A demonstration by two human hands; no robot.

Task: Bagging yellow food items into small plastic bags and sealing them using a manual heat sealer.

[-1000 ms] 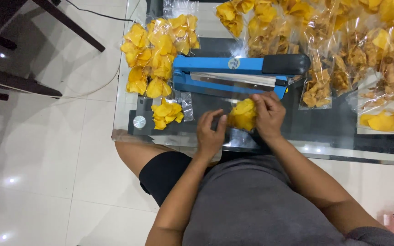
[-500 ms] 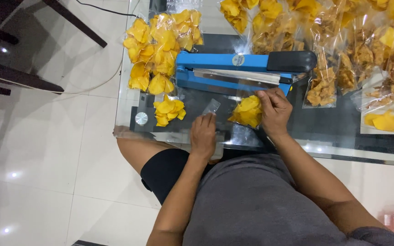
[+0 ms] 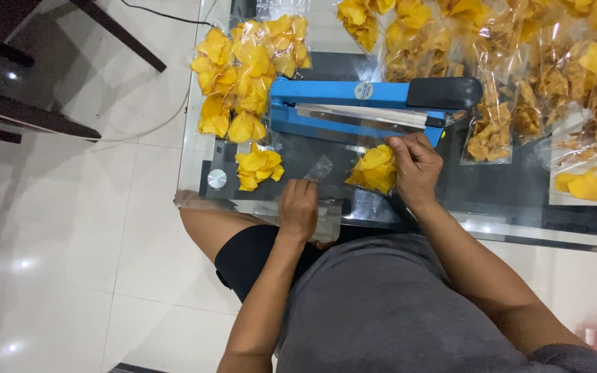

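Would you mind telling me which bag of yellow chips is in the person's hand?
The bag of chips just below the blue sealer, held by the right hand; the other bags lie untouched on the table.

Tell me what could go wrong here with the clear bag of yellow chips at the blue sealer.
1. The right hand alone holds the clear bag of yellow chips, its mouth toward the blue impulse sealer; the film could crease.
2. Its fingers lie close under the raised arm and might get pinched.
3. The left hand pinches a loose clear scrap near the glass table edge; it may slide off.
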